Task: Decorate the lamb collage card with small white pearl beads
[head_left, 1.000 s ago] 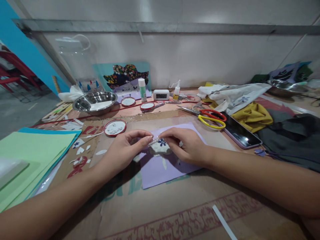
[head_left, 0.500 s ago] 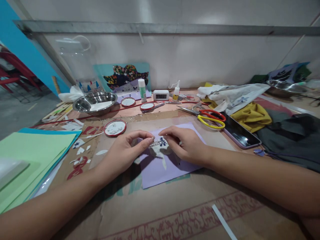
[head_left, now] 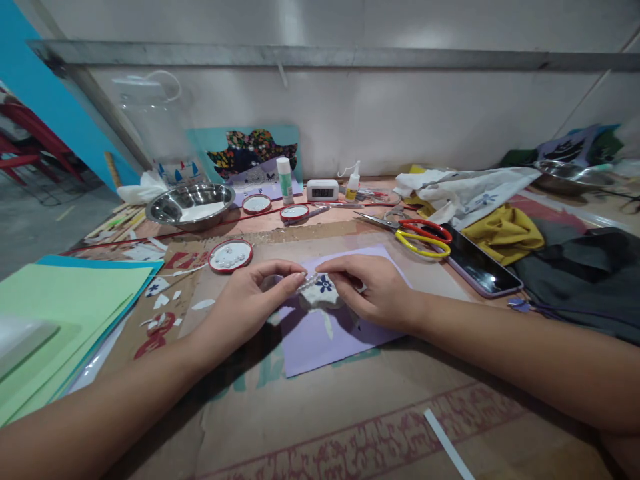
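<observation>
Over purple paper (head_left: 313,357) at the frame's centre, the left hand (head_left: 253,293) pinches a beaded strand (head_left: 308,283); the right hand (head_left: 376,290) curls at its other end, grip unclear.

A glossy off-white panel wall (head_left: 450,113) carries a horizontal grey metal rail (head_left: 320,57). Left side: flat bright-blue partition (head_left: 55,97), red plastic chairs (head_left: 23,161), smooth grey floor (head_left: 30,230).
</observation>
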Action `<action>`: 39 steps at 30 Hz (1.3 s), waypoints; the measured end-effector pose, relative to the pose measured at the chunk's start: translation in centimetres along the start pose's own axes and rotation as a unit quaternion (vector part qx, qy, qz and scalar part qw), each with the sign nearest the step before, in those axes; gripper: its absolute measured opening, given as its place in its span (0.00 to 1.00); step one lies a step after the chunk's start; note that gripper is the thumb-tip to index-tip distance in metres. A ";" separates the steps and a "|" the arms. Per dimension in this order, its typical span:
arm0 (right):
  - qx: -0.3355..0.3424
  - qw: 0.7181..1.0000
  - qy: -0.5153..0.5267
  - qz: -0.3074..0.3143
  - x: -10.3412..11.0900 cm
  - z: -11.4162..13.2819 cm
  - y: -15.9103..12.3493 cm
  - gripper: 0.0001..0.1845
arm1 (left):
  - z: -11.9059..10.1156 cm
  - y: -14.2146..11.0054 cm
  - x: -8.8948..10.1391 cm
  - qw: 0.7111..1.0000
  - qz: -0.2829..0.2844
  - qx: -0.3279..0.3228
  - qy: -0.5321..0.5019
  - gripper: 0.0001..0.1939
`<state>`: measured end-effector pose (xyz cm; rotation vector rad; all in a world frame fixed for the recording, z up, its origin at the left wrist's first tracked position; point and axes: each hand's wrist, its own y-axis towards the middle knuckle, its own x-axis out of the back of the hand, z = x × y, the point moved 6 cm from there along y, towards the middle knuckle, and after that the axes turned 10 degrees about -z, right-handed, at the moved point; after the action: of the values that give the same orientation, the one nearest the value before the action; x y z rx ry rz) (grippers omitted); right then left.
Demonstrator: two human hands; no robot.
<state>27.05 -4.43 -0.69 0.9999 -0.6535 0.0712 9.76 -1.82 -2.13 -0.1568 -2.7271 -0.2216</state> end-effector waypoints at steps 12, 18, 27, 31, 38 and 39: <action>-0.020 1.000 0.003 0.009 -0.2 -0.3 0.0 0.11 | 0.1 0.0 -0.1 1.000 0.005 0.001 -0.007 0.11; -0.021 1.000 0.004 0.016 -0.2 -0.2 0.0 0.12 | 0.2 0.0 -0.1 1.000 0.007 0.001 -0.001 0.11; -0.028 0.999 0.019 0.020 -0.2 -0.3 0.0 0.12 | 0.5 0.1 -0.2 1.000 0.010 -0.001 -0.012 0.12; -0.048 0.999 0.010 0.018 -0.1 -0.4 0.1 0.11 | 0.7 0.1 -0.2 1.000 0.014 -0.002 -0.016 0.12; -0.051 0.998 0.007 0.027 -0.3 -0.6 0.0 0.12 | 0.4 0.0 -0.2 1.000 0.012 0.004 -0.014 0.11; -0.050 0.998 0.007 0.027 -0.3 -0.6 0.0 0.12 | 0.4 0.0 -0.2 1.000 0.012 0.003 -0.014 0.11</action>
<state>27.08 -3.85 -1.12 0.8843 -0.6647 0.0933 9.84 -1.74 -2.54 -0.1927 -2.7520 -0.2064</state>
